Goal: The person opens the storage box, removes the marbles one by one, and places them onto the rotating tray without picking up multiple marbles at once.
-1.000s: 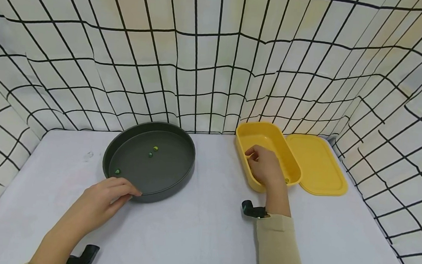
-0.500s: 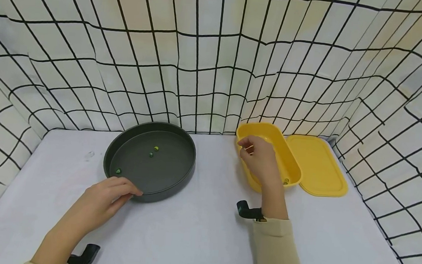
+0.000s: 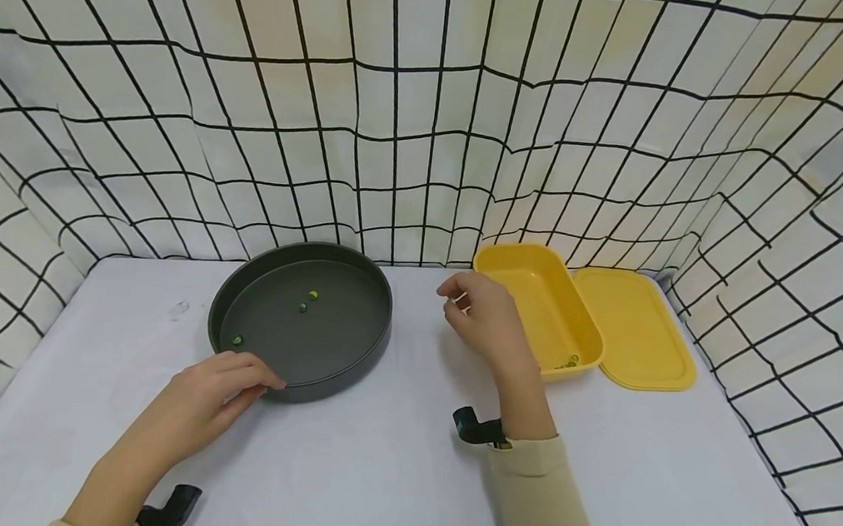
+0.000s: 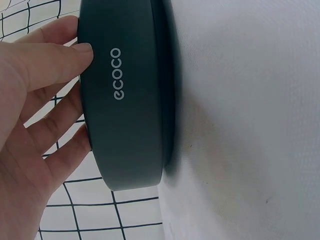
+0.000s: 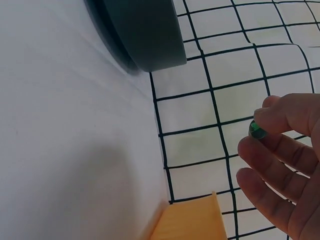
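Fingers (image 3: 457, 283) of the right hand (image 3: 488, 315) bunched above the white tabletop (image 3: 374, 459), between dark pan (image 3: 333, 330) and yellow tub (image 3: 531, 298); head view too coarse for me to tell the catch. Three marbles (image 3: 303, 308) in pan, a few others at tub's near end. Left hand (image 3: 210, 395) at pan's near rim. Left wrist view: thumb on outer wall, fingers behind, rim pinched. Right wrist view: green marble (image 5: 257, 131) clamped between thumb and fingertips, remaining fingers spread. Step, I'd judge: mid-transfer, tub to pan. Next move likely calls for firm pinch, then low, gentle release.
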Demonstrator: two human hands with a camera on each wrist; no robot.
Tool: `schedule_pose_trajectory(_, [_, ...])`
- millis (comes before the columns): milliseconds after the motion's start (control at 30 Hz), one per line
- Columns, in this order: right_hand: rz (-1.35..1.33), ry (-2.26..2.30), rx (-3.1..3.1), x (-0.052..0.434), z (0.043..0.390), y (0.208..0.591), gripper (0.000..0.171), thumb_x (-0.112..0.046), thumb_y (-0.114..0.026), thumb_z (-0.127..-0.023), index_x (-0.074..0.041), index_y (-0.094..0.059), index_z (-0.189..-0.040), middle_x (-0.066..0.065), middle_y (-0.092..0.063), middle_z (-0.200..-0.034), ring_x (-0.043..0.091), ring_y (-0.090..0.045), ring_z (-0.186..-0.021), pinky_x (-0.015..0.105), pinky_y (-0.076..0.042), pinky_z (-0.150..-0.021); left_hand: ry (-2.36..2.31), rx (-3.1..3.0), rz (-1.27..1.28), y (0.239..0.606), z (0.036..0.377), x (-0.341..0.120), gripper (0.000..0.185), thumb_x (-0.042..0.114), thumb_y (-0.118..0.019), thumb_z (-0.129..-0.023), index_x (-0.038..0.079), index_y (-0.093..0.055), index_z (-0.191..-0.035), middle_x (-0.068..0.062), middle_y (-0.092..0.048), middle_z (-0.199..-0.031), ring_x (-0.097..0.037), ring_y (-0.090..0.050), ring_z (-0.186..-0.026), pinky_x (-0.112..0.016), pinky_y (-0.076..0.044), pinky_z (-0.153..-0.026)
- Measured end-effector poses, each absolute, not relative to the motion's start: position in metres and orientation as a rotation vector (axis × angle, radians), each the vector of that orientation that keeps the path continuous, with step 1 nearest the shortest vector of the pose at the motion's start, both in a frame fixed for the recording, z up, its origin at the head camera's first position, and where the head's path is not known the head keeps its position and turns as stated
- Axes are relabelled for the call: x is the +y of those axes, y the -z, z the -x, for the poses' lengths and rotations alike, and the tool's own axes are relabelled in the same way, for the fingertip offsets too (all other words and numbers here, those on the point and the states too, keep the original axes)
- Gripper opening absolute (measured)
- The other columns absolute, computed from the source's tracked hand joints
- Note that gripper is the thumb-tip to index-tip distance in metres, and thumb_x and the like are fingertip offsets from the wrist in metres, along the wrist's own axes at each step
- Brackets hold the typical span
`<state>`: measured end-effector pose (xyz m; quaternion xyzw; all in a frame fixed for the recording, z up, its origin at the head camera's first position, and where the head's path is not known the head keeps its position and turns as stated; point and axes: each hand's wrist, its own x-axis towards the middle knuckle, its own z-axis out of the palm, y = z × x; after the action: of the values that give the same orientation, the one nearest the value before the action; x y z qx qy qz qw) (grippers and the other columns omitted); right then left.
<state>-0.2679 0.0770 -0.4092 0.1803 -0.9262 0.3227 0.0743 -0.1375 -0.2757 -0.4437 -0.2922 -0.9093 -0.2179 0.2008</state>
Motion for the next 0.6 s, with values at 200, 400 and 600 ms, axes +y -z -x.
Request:
schedule_pose_trajectory(200, [-0.569,-0.917,-2.788,0.069,0.264,0.408,0.015,-0.011,-0.066,-0.092,-0.019,-0.071,-0.103,-0.005,-0.068,-0.101,0.011,-0.063,-0.090,0.029,-0.056,-0.082,0.602,-2.544,0.801,0.443,0.138,-0.275,0.040,-0.008,-0.080,-0.073,0.025,-0.075,-0.095,0.021,-0.067,-0.097,-0.001,-0.062,-0.091,-0.008,-0.046,-0.085])
schedule_pose_trajectory(400, [-0.615,-0.876,-2.790,0.061,0.262,0.409,0.016,-0.011,-0.067,-0.092,-0.018,-0.072,-0.105,-0.006,-0.067,-0.102,0.011,-0.064,-0.092,0.028,-0.056,-0.082,0.599,-2.549,0.794,0.443,0.137,-0.275,0.040,-0.008,-0.079,-0.073,0.025,-0.075,-0.095,0.021,-0.067,-0.097,-0.002,-0.062,-0.091,-0.008,-0.046,-0.085])
schedule_pose_trajectory(600, [-0.643,-0.856,-2.792,0.057,0.260,0.409,0.017,-0.011,-0.067,-0.092,-0.020,-0.071,-0.105,-0.005,-0.069,-0.103,0.012,-0.065,-0.093,0.027,-0.056,-0.083,0.572,-2.553,0.800,0.444,0.137,-0.276,0.038,-0.007,-0.080,-0.073,0.025,-0.075,-0.095,0.022,-0.066,-0.097,0.001,-0.062,-0.092,-0.009,-0.047,-0.083])
